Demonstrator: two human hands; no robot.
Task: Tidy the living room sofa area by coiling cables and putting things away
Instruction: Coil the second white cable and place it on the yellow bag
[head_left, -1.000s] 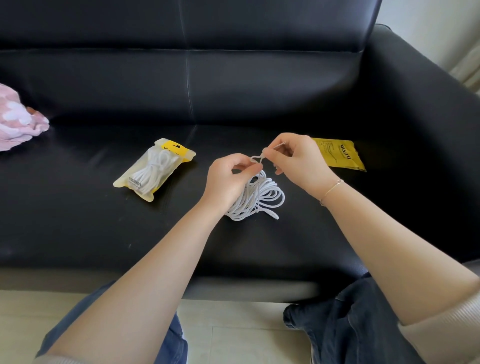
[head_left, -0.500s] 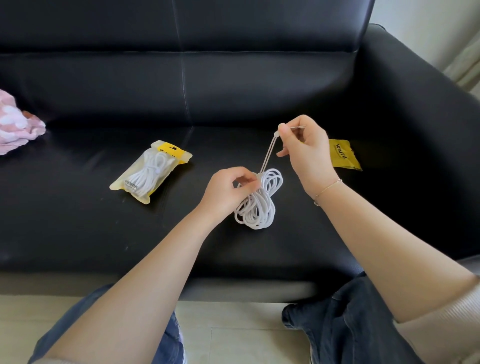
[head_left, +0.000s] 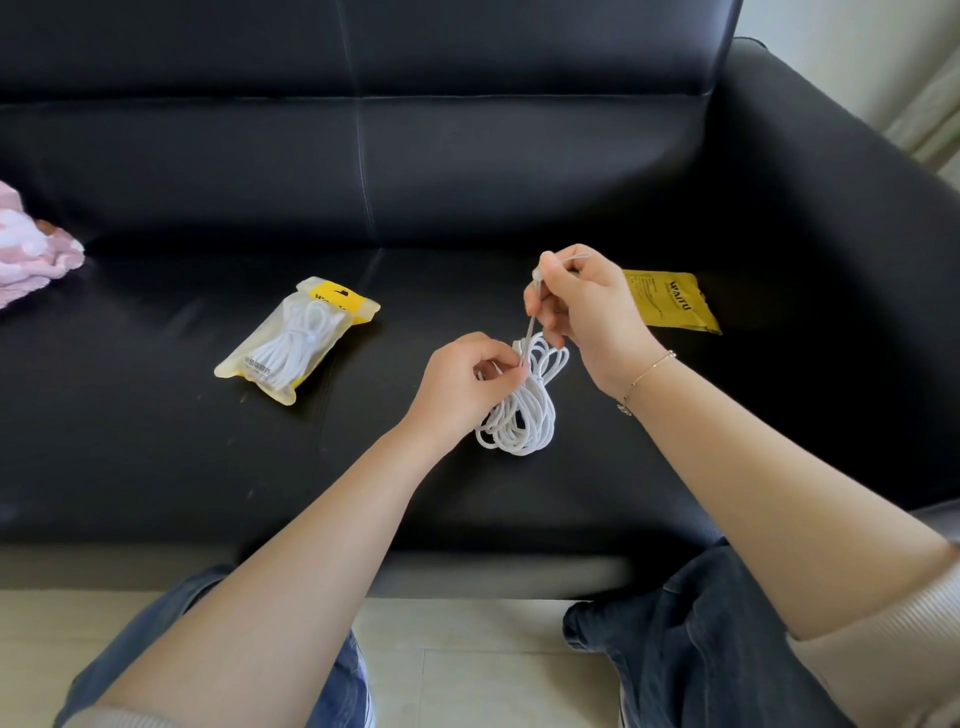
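A coiled white cable (head_left: 522, 415) hangs in a bundle just above the black sofa seat (head_left: 156, 457). My left hand (head_left: 467, 382) pinches the bundle at its waist. My right hand (head_left: 587, 306) pinches a thin tie that runs taut up from the bundle. A clear and yellow pouch (head_left: 296, 340) holding another coiled white cable lies on the seat to the left. An empty yellow pouch (head_left: 672, 301) lies flat on the seat behind my right hand.
A pink and white fluffy cloth (head_left: 31, 249) lies at the sofa's far left. The sofa's armrest (head_left: 831, 171) rises at the right. My knees in dark jeans sit at the seat's front edge, over a pale tiled floor.
My right hand drew the tie up and away from the bundle, then came down a little closer to it. The bundle lifted off the seat and turned upright in my left hand.
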